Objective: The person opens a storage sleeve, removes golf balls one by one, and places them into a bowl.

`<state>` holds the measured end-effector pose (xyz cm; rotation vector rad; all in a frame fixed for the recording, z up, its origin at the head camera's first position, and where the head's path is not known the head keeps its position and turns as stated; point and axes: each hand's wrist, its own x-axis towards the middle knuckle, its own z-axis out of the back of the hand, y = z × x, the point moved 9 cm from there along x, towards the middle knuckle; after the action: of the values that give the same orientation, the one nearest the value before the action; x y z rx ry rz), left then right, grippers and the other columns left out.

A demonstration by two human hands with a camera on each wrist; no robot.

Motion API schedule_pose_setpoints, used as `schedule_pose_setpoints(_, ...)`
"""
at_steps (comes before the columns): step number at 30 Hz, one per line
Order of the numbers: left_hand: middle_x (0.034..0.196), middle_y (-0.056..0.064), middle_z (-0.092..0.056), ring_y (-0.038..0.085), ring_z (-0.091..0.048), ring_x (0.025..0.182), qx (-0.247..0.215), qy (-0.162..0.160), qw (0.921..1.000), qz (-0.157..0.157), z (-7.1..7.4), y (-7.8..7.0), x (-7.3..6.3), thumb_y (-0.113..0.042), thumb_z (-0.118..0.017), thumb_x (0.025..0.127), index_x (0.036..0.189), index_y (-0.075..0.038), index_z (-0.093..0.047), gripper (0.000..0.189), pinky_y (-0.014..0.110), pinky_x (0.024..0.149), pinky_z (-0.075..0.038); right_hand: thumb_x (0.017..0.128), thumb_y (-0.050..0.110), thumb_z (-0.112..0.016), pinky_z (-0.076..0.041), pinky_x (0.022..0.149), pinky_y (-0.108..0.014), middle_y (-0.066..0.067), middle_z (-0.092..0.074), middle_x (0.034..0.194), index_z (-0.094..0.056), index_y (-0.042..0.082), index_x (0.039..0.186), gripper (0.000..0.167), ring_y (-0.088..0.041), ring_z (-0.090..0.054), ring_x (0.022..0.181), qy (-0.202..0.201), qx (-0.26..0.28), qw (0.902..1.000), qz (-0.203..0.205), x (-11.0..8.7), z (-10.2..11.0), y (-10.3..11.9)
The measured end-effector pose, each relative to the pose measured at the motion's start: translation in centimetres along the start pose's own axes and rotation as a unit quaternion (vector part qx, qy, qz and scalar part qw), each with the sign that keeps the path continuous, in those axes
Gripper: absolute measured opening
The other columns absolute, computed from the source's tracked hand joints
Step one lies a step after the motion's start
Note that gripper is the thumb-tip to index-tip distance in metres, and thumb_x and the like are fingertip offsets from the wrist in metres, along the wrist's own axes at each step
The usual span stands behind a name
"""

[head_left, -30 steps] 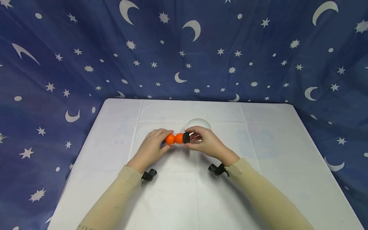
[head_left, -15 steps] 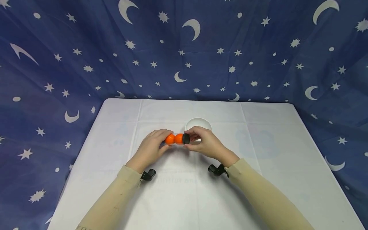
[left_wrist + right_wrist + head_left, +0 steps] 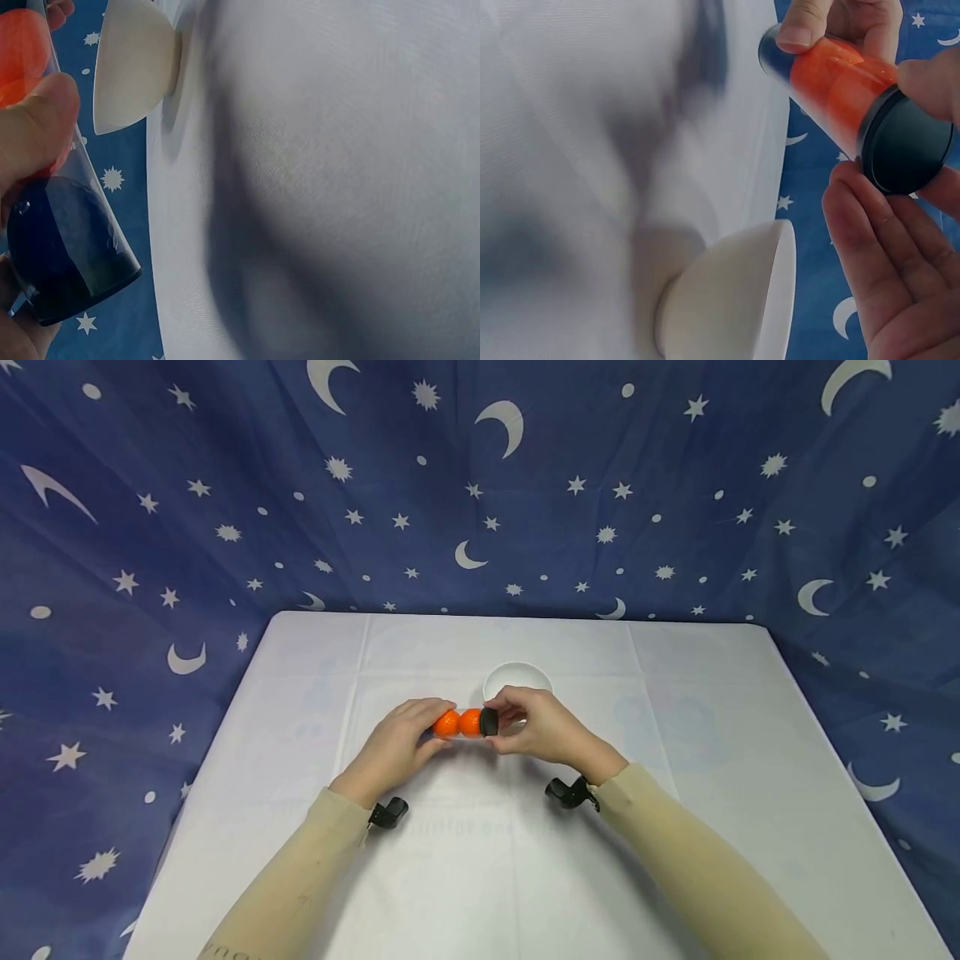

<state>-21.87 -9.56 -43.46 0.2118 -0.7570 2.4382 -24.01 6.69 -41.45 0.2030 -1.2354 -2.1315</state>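
Observation:
A clear tube [image 3: 82,180] lies roughly level between the two hands, above the table. Inside it are two orange balls [image 3: 459,723] and a dark blue ball [image 3: 56,232] at the left end. My left hand [image 3: 397,739] grips the tube around that left end, thumb on the near side. At the other end, a black lid [image 3: 907,154] covers the tube's mouth. My right hand [image 3: 546,732] pinches the lid between thumb and fingers. Whether the lid is fully seated cannot be told.
A white bowl [image 3: 517,675] stands on the table just behind the right hand, partly hidden by it. White cloth [image 3: 480,893] covers the table. A dark blue curtain [image 3: 420,443] with moons and stars hangs behind and at the sides.
Both hands keep their hold on the tube and lid and stay in nearly the same place. The head view has shifted slightly.

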Motion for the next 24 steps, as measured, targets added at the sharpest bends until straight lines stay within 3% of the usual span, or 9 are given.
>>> schedule_pose_setpoints(8,0.132,0.002,-0.056,0.02,-0.049,0.124,-0.012,0.011,0.9996,0.021,0.17,0.3,0.07,-0.028,-0.077,0.083,0.132,-0.015,-0.058,0.054,0.04,0.106,-0.038,0.074,0.004,-0.077,-0.056,0.079,-0.035,0.001,-0.066,0.096,-0.066,0.01,0.104,0.033,-0.015,-0.065,0.085,0.003,0.055,0.998,-0.029,0.02,0.33,-0.37)
schedule_pose_setpoints(13,0.131,0.0,-0.056,0.019,-0.05,0.122,-0.013,0.01,0.9997,0.015,0.33,-0.17,0.41,-0.033,-0.075,0.084,0.133,-0.015,-0.057,0.055,0.039,0.105,-0.039,0.074,0.006,-0.079,-0.056,0.078,-0.029,0.002,-0.066,0.094,-0.066,0.012,0.104,0.033,-0.014,-0.065,0.083,-0.02,0.047,0.9984,-0.025,-0.22,0.97,-0.13)
schedule_pose_setpoints(19,0.13,-0.001,-0.057,0.018,-0.049,0.122,-0.012,0.015,0.9989,0.042,-0.02,0.55,0.0,-0.029,-0.078,0.082,0.13,-0.017,-0.06,0.053,0.04,0.105,-0.039,0.078,0.011,-0.08,-0.055,0.081,-0.028,0.002,-0.066,0.098,-0.064,0.011,0.108,0.033,-0.013,-0.065,0.088,0.003,0.058,0.9978,-0.034,-0.29,0.17,-0.16)
schedule_pose_setpoints(24,0.13,0.0,-0.057,0.019,-0.049,0.122,-0.017,0.012,0.9991,0.037,-0.09,0.74,-0.04,-0.029,-0.077,0.083,0.132,-0.016,-0.058,0.054,0.04,0.105,-0.038,0.079,0.014,-0.081,-0.055,0.082,-0.03,0.002,-0.065,0.099,-0.062,0.013,0.109,0.036,-0.014,-0.065,0.089,-0.005,0.056,0.9977,-0.039,-0.32,0.51,-0.17)
